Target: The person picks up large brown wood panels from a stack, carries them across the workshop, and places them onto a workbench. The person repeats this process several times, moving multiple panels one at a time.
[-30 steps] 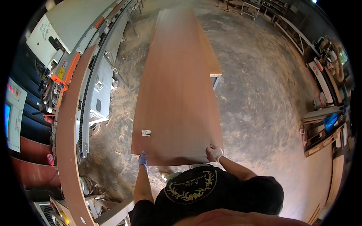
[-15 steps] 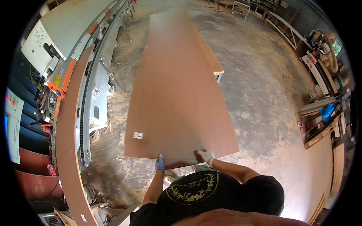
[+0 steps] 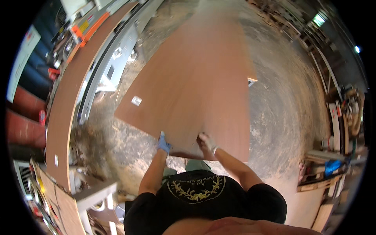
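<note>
A large, flat brown board (image 3: pixel 184 90) stretches away in front of me, with a small white label (image 3: pixel 136 100) near its left corner. My left hand (image 3: pixel 163 145), in a blue glove, grips the board's near edge with the thumb on top. Over the top face, close to the same edge, lies my right hand (image 3: pixel 206 144) in a whitish glove with dark fingertips. Its fingers look curled and drawn together; whether something small is in them is too blurred to make out. Beneath the board, a support's pale corner (image 3: pixel 252 80) sticks out on the right.
A long machine with an orange guard (image 3: pixel 94 27) runs along the left. A narrow brown panel (image 3: pixel 64 117) lies beside its rail. Wood pieces and a blue bag (image 3: pixel 333 167) sit at the right. The concrete floor (image 3: pixel 282 117) is dusty.
The board has turned in view: its left near corner sits higher and its right near corner lower. Both hands appear farther up the picture, still at the near edge. The whole view has swung.
</note>
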`<action>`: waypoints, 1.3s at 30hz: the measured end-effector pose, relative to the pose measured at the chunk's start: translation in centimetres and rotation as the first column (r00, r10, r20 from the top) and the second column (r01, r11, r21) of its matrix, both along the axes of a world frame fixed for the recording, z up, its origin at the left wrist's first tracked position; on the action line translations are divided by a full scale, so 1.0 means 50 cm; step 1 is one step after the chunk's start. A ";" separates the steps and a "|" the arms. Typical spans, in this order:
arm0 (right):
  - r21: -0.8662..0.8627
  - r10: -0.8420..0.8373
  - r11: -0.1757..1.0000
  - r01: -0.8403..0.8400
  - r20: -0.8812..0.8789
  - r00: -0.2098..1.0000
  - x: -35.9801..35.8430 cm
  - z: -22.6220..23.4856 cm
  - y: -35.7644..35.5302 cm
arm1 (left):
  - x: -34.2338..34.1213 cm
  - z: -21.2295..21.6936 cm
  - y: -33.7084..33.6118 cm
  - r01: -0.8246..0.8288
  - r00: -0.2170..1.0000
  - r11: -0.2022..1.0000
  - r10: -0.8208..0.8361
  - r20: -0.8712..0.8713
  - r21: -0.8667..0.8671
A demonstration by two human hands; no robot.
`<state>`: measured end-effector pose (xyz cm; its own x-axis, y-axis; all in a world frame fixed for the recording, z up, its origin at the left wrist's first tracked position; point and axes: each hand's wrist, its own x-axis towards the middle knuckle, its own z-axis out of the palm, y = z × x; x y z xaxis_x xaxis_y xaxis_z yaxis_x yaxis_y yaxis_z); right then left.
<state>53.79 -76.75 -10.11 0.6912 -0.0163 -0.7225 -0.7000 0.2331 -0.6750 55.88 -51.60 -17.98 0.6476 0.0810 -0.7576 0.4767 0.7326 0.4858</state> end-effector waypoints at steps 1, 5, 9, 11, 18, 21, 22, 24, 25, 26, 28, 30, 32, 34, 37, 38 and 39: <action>-0.032 0.025 0.999 -0.025 0.024 0.999 0.048 0.025 -0.001 | -0.006 0.034 -0.004 -0.027 1.000 1.000 0.027 0.001 -0.003; 0.146 -0.033 0.989 0.014 0.129 0.991 0.237 0.019 -0.051 | -0.080 0.151 -0.016 -0.117 0.993 0.993 0.117 0.005 -0.024; 0.479 -0.161 0.870 0.113 0.059 0.985 0.364 0.072 -0.092 | -0.182 0.137 0.012 -0.241 0.970 0.970 0.241 0.038 0.010; 0.320 -0.140 0.943 0.089 0.139 0.980 0.364 -0.001 -0.115 | -0.232 0.140 0.030 -0.360 0.933 0.931 0.359 0.029 0.066; 0.442 0.189 0.881 -0.171 0.003 0.982 0.096 0.041 0.025 | -0.482 0.229 0.138 -0.592 0.790 0.777 0.612 -0.035 0.215; 0.634 0.507 0.697 -0.336 -0.104 0.856 -0.019 0.106 0.051 | -0.628 0.293 0.204 -0.639 0.741 0.726 0.669 -0.048 0.256; 0.769 0.547 0.570 -0.288 -0.094 0.832 -0.039 0.154 0.076 | -0.683 0.305 0.234 -0.639 0.738 0.722 0.673 -0.053 0.267; 0.670 0.436 0.675 -0.308 -0.026 0.899 -0.027 0.172 0.085 | -0.764 0.355 0.284 -0.649 0.736 0.706 0.677 0.001 0.282; 0.544 0.338 0.796 -0.265 -0.037 0.940 0.018 0.168 0.077 | -0.808 0.382 0.315 -0.639 0.739 0.701 0.674 0.000 0.317; 0.393 0.248 0.894 -0.216 -0.033 0.968 0.063 0.166 0.070 | -0.863 0.381 0.348 -0.617 0.743 0.685 0.669 -0.002 0.387; 0.290 0.143 0.951 -0.109 -0.099 0.985 0.051 0.178 0.101 | -0.968 0.363 0.422 -0.576 0.763 0.671 0.646 0.012 0.467; 0.156 0.054 0.986 -0.052 -0.009 0.999 -0.044 0.175 0.171 | -1.042 0.402 0.497 -0.599 0.725 0.605 0.688 0.034 0.525; 0.258 0.034 0.966 -0.003 -0.114 0.993 -0.171 0.267 0.300 | -1.137 0.428 0.588 -0.529 0.738 0.571 0.675 0.008 0.628; 0.403 0.110 0.914 -0.045 -0.140 0.984 -0.267 0.290 0.361 | -1.194 0.500 0.685 -0.416 0.785 0.537 0.620 -0.009 0.734; 0.620 0.345 0.770 -0.149 -0.208 0.915 -0.386 0.259 0.394 | -1.325 0.454 0.860 -0.230 0.831 0.375 0.556 -0.019 0.898; 0.676 0.400 0.734 -0.073 -0.342 0.851 -0.449 0.293 0.436 | -1.369 0.470 0.923 0.029 0.745 0.462 0.581 -0.327 0.887; 0.687 0.419 0.707 -0.168 -0.216 0.882 -0.506 0.284 0.469 | -1.320 0.520 0.924 0.049 0.701 0.472 0.611 -0.367 0.880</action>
<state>28.49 -53.31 4.12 0.2935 0.6896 -0.6620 -0.9540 0.2557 -0.1566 -10.14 -5.40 8.01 -0.0807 0.9153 -0.3946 0.7154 0.3288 0.6165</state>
